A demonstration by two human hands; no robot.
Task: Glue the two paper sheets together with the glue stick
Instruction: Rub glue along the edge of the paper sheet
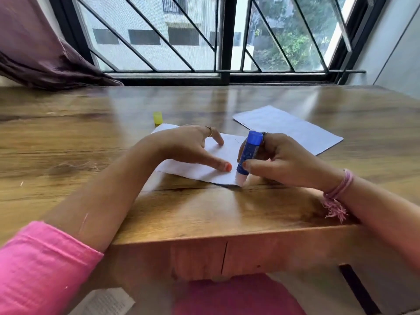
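A white paper sheet lies on the wooden table in front of me. My left hand rests flat on it with fingers spread, pinning it down. My right hand grips a blue glue stick, held tilted with its pale glue tip pressed on the sheet's near right corner. A second, bluish-white paper sheet lies apart at the far right. The glue stick's yellow cap stands on the table just beyond the first sheet's far left corner.
The wooden table has its near edge close to my body, with a seam in its front panel. A window with black bars and a purple curtain stand behind the table. A printed paper scrap lies below, near my lap.
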